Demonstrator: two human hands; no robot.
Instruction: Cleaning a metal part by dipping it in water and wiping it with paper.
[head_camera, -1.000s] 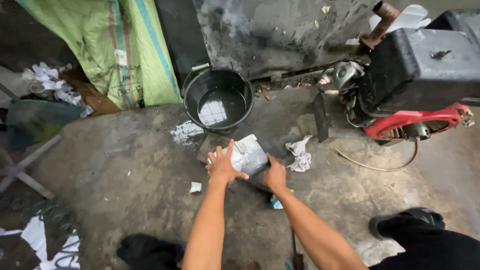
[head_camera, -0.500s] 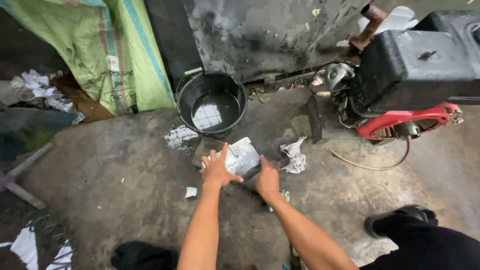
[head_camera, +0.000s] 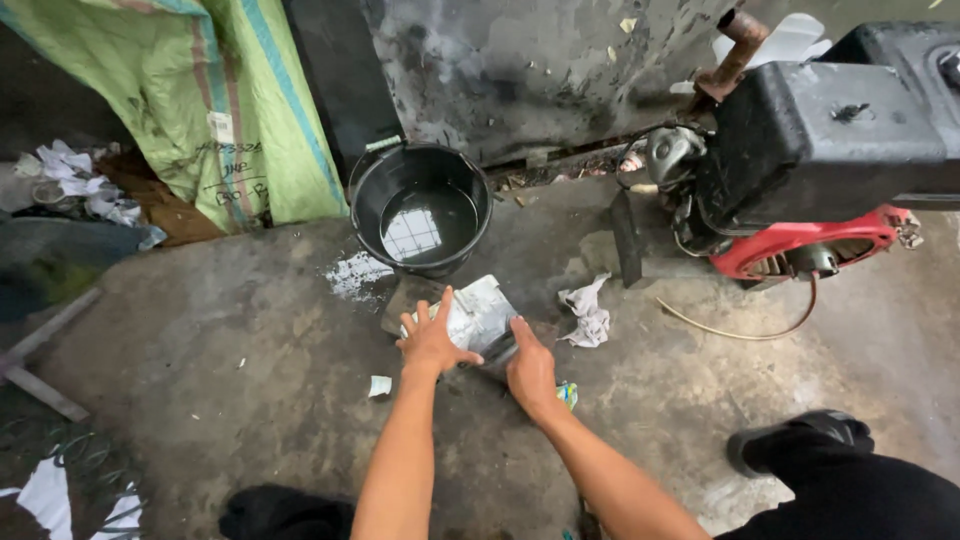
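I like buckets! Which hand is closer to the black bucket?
Left. The left hand lies just below the bucket; the right hand sits lower and further right.

You're crouched in a rough repair workshop or machine yard, working straight on a stained, oily concrete floor. At your right stands a small engine with a black metal tank and red housing, a rusty exhaust pipe rising from it. A black plastic bucket of dark liquid sits against the grimy, blackened wall, with crumpled dirty rags and a green woven sack lying about
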